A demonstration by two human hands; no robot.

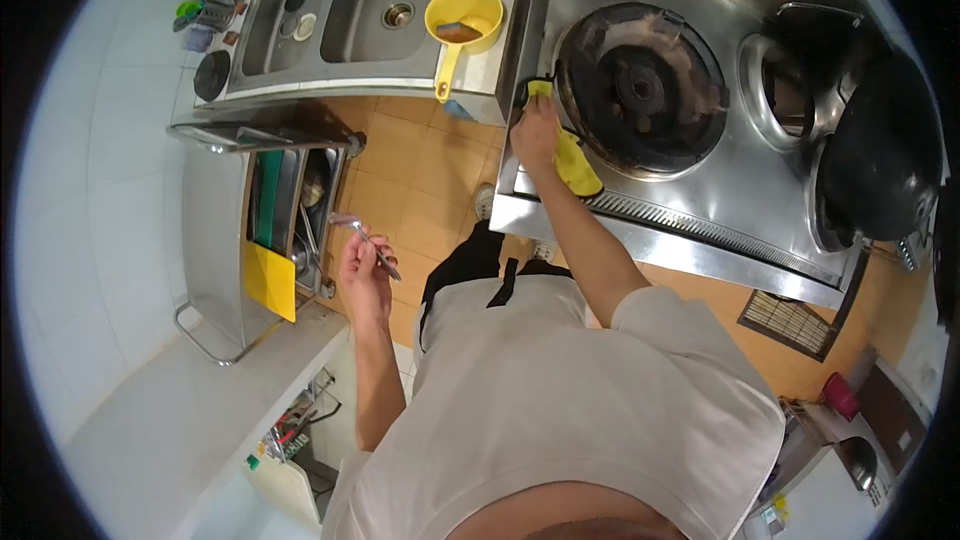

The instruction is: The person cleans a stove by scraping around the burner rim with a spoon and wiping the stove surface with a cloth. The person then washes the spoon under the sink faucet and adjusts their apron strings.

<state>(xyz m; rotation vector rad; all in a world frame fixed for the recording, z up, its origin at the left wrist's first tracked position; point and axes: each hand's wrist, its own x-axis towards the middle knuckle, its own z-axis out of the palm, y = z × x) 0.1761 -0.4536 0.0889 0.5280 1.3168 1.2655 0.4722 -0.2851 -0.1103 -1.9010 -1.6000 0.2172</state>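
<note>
Yellow cloth [575, 162]: on steel stovetop [735, 208], L side nr front edge, just beside L burner [640, 90]. Lies lengthwise, one end up past R fingertips, other end down at slotted strip [690, 228] along stove front.

R hand [537, 135]: palm down on cloth, arm stretched fwd. Fingers close tog., pointing away from body; can't tell if pinching a fold or only pressing, undersides hidden.

L hand [367, 280]: well apart from stove, raised over orange floor [400, 165]. Thumb + fingers pinching a metal utensil [358, 228], held aslant; one end out past fingers twd upper L, other twd lower R. Exact type of head unclear (small, blurred).

Nearby: yellow board [270, 283] to L of L hand. Yellow dipper [487, 6] w/ brown item [457, 32] inside, on ledge betw. sink [365, 25] & stove. Black wok [885, 155] tilted at R side of stove.
</note>
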